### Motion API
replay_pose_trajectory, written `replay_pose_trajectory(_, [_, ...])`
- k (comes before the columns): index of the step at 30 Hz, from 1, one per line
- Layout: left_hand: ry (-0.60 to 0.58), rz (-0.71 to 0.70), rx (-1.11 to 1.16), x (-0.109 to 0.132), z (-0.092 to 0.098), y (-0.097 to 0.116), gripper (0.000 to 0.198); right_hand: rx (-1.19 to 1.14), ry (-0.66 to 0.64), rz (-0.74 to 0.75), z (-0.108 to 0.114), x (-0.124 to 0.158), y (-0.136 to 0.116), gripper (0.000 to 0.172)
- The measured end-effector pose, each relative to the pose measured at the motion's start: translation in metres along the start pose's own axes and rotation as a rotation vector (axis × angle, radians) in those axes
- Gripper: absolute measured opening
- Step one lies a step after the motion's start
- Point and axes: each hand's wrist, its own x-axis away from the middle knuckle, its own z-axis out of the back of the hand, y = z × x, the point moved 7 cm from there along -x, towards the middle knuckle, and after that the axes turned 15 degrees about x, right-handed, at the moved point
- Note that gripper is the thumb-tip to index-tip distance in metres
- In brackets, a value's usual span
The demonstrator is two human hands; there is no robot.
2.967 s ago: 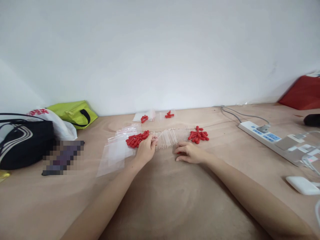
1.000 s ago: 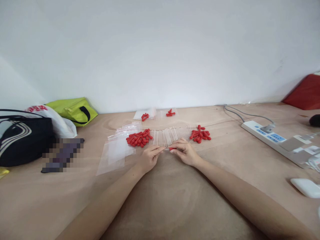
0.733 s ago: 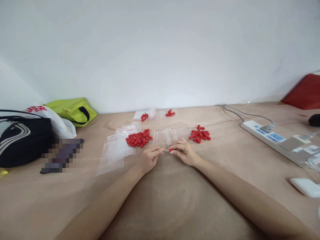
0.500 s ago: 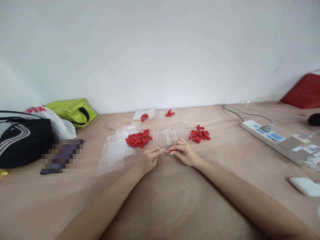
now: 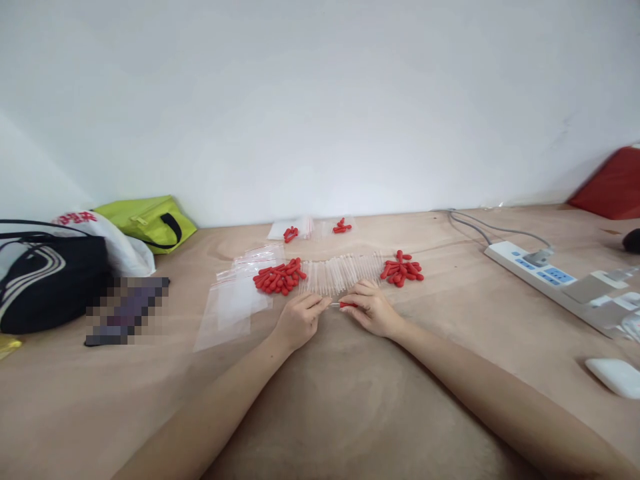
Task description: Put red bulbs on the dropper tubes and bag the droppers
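Note:
My left hand (image 5: 299, 321) pinches one end of a thin clear dropper tube (image 5: 335, 305), low over the table's middle. A red rubber dropper bulb (image 5: 347, 305) sits in the closed fingers of my right hand (image 5: 376, 311), in line with the tube. Where tube and bulb meet is too small to make out. Just beyond both hands lies a row of clear dropper tubes (image 5: 340, 270). One pile of red bulbs (image 5: 280, 279) is at the row's left end, another heap of red bulbs (image 5: 401, 270) at its right.
Clear zip bags (image 5: 223, 320) overlap at left; two small groups of red bulbs lie on bags near the wall. Farther left are a black bag (image 5: 55, 287), a green bag (image 5: 150, 223) and a blurred-out dark object. A power strip (image 5: 530, 267) and white case (image 5: 614, 377) stand right.
The view has shifted slightly. Both hands keep the same pinch on tube and bulb, and slightly less of the red bulb shows between my right fingers.

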Motion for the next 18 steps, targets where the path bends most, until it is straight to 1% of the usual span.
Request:
replay_pose_trajectory(4, [0.001, 0.005, -0.079, -0.001, -0.001, 0.002, 0.03, 0.09, -0.027, 0.016, -0.001, 0.0, -0.001, 0.018])
replay_pose_trajectory(8, [0.005, 0.001, -0.111, -0.004, -0.005, 0.006, 0.03, 0.112, -0.027, 0.03, -0.002, -0.001, -0.001, 0.017])
replay_pose_trajectory(15, [-0.018, -0.009, -0.07, -0.006, -0.011, 0.008, 0.03, 0.059, -0.06, 0.056, -0.005, -0.001, -0.001, 0.016])
replay_pose_trajectory(18, [0.026, -0.007, -0.037, -0.005, -0.006, 0.006, 0.028, 0.003, -0.04, 0.018, -0.003, -0.002, 0.003, 0.016])
